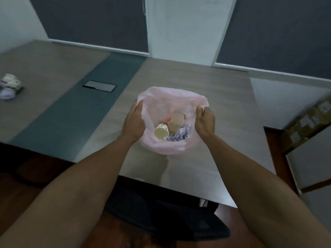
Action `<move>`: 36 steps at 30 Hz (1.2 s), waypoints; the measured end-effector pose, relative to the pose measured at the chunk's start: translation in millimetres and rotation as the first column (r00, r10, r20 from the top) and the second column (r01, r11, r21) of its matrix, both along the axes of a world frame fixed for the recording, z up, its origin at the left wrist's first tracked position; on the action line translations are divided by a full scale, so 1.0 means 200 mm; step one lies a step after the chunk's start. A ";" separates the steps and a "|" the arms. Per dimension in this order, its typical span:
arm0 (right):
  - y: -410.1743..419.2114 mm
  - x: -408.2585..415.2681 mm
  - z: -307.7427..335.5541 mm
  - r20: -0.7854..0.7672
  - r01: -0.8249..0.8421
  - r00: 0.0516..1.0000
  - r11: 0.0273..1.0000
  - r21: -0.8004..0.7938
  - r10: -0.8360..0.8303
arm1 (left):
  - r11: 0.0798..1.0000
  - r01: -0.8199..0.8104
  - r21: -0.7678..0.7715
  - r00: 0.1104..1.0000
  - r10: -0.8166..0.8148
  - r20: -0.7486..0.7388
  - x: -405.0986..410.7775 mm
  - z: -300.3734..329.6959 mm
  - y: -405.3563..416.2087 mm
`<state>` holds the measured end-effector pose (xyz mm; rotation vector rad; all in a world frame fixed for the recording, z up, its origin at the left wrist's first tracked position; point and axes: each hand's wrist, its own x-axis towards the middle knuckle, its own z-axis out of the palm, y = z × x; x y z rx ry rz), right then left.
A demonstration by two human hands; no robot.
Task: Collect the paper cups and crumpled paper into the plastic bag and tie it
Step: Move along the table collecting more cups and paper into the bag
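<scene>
Our two hands hold a pink plastic bag open on the surface, cups and paper inside it.

Our left hand (134, 120) curls its fingers over the bag's left rim and grips it, while our right hand (205, 121) pinches the right rim, so the plastic bag (170, 97) gapes wide between them. Inside it we see two paper cups lying tilted, one (161, 133) toward our left hand and the other (177, 120) just beyond it, with a wad of crumpled paper (180, 135) beside them on the right. The bag rests on the surface (215, 90) near its near edge. Well apart, by the far left edge of the surface, more cups (9, 85) lie blurred. A dark flat panel (99, 86) is set into the grey strip of the surface.
</scene>
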<state>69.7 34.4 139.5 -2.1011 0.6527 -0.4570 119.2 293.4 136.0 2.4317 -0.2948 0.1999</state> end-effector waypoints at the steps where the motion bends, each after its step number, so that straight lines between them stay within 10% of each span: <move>1: 0.09 0.05 0.02 0.002 -0.036 0.999 0.999 -0.004 0.036 | 0.999 -0.034 -0.001 0.999 0.034 0.005 0.02 0.02 0.10; 20: 2.48 0.82 0.09 0.103 -0.439 0.895 0.898 0.026 0.434 | 0.894 -0.442 0.075 0.895 0.434 0.099 0.18 0.18 2.48; 36: 3.78 1.55 0.05 0.121 -0.653 0.752 0.757 -0.001 0.648 | 0.786 -0.618 0.035 0.783 0.610 0.124 0.54 0.10 3.64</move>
